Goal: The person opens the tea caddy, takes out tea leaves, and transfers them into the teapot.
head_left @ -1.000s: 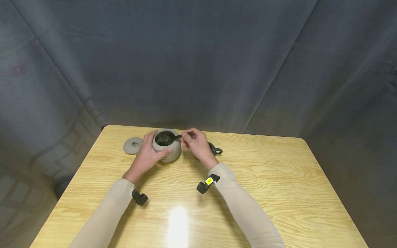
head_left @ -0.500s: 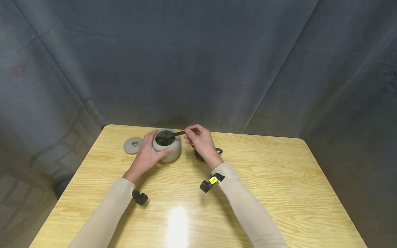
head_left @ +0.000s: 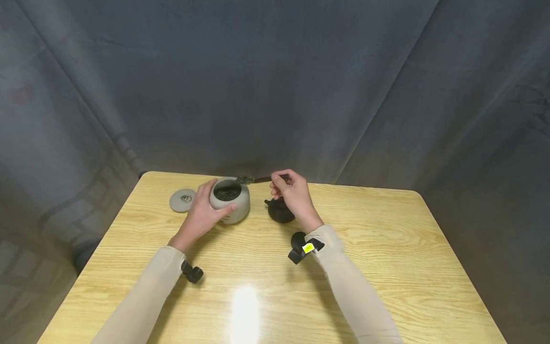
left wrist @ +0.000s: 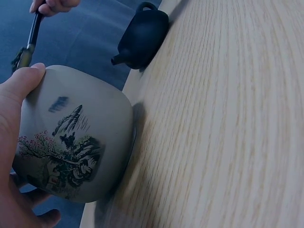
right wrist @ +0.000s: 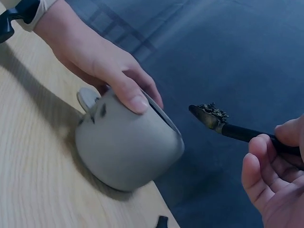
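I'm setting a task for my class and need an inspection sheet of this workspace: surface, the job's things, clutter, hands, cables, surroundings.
Surface: light wood-grain table, with a bright glare patch on the near part.
Job's things: grey jar, uncovered; flat grey lid lying to its left; scoop carrying dark leafy bits; dark teapot to the jar's right.
Clutter: a dark round thing by the right wrist, partly hidden; identity unclear.
Hands: left hand grips the jar; right hand holds the scoop, apart from the jar.
Cables: nothing seen.
Surroundings: dark curtain behind the table and at both sides.
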Tool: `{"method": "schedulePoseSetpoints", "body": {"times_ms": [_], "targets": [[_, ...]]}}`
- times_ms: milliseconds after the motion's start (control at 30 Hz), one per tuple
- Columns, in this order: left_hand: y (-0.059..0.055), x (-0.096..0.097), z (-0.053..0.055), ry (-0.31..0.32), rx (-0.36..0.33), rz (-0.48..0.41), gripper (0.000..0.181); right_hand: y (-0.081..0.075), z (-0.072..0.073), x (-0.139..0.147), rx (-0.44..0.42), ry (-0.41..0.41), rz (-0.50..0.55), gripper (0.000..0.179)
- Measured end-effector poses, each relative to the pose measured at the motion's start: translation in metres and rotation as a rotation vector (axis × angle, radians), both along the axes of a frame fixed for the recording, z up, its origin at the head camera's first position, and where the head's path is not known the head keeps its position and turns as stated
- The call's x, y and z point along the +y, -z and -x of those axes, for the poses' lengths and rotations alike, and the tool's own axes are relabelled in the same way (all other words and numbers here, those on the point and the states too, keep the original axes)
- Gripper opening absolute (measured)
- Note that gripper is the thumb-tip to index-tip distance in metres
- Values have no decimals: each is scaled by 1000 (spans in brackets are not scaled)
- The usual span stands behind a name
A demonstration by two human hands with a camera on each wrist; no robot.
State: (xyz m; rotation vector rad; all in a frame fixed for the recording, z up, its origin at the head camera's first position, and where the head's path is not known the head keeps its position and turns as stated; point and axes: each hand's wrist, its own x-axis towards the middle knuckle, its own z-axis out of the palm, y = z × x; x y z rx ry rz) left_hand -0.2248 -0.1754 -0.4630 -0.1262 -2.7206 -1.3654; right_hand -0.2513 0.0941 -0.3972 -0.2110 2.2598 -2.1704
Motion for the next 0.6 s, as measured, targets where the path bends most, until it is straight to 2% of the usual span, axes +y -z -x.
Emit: {"method": "schedulePoseSetpoints", "body": {"times_ms": [433, 600], "targets": [[0, -3, 1, 0, -11, 13, 111, 4, -4, 45, -12, 80, -28, 27], [1, -4, 1, -4, -8, 15, 111, 12, -9, 62, -30, 111, -58, 29]]}}
